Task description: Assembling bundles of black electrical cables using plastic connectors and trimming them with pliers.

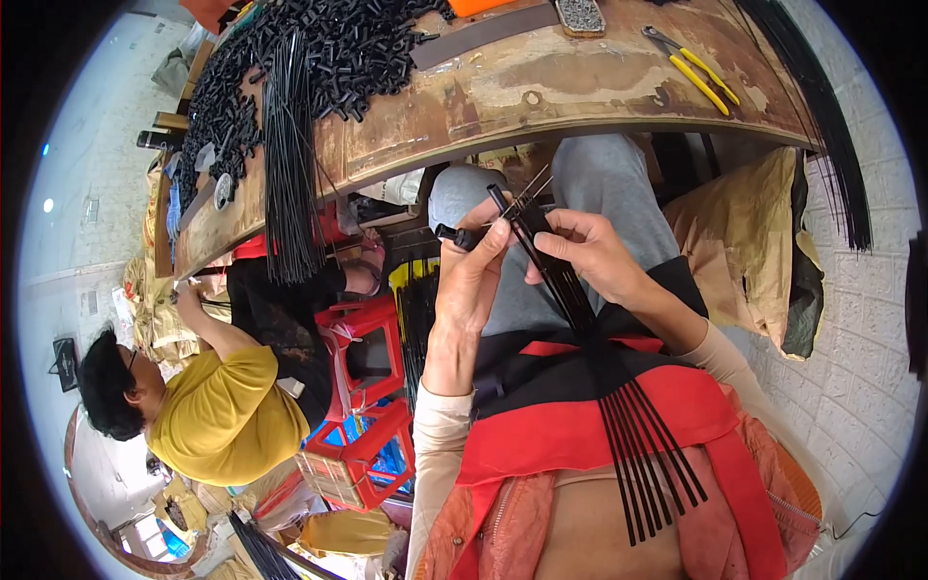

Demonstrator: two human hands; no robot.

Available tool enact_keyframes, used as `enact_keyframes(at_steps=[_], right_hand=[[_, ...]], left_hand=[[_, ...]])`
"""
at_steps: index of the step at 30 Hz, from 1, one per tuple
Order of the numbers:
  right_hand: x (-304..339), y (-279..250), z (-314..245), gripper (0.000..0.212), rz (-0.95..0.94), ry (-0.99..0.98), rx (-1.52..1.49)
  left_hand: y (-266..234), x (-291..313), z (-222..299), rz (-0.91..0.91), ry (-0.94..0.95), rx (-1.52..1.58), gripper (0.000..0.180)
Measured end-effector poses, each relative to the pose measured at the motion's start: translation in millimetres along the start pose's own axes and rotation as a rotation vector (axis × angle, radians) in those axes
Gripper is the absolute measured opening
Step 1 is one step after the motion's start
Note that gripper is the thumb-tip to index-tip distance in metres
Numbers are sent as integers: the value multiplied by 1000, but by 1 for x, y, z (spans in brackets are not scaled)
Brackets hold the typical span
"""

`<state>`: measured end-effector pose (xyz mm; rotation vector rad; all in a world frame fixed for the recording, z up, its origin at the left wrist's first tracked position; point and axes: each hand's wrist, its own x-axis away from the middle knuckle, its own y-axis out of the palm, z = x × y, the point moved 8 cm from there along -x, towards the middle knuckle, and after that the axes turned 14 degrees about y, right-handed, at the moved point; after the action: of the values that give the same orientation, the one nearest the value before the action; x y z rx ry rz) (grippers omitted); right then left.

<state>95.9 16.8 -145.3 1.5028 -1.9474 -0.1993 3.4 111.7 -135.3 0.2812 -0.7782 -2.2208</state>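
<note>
A fanned bundle of thin black rods (pixel 563 287) lies over my lap, its free ends spread across the red and black apron (pixel 541 435). My right hand (pixel 594 256) is closed on the bundle near its upper end, thumb on top. My left hand (pixel 472 261) is closed too, pinching the same end from the other side. A short black tubular part (pixel 454 235) sits in the left hand's grip, sticking out to the left. Thin metal tips (pixel 537 182) poke out above the rods; how they join is hidden by the fingers.
A worn wooden table (pixel 580 97) carries a heap of small black parts (pixel 319 63), a hanging rod bunch (pixel 290 174), yellow-handled pliers (pixel 701 77) and a small tray (pixel 580 17). More rods (pixel 831 126) hang at right. A person in yellow (pixel 227 416) sits left, near red stools (pixel 362 435).
</note>
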Motion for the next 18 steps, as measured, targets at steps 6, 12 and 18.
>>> enact_keyframes(at_steps=[6, 12, 18], right_hand=[[6, 0, -5, 18, 42, -58, 9], [3, -3, 2, 18, -33, -1, -100], [-3, -2, 7, 21, -225, 105, -257]], left_hand=[[0, -1, -11, 30, -37, 57, 35], [-4, -4, -19, -91, -80, -12, 35], [14, 0, -14, -179, -92, 18, 29]])
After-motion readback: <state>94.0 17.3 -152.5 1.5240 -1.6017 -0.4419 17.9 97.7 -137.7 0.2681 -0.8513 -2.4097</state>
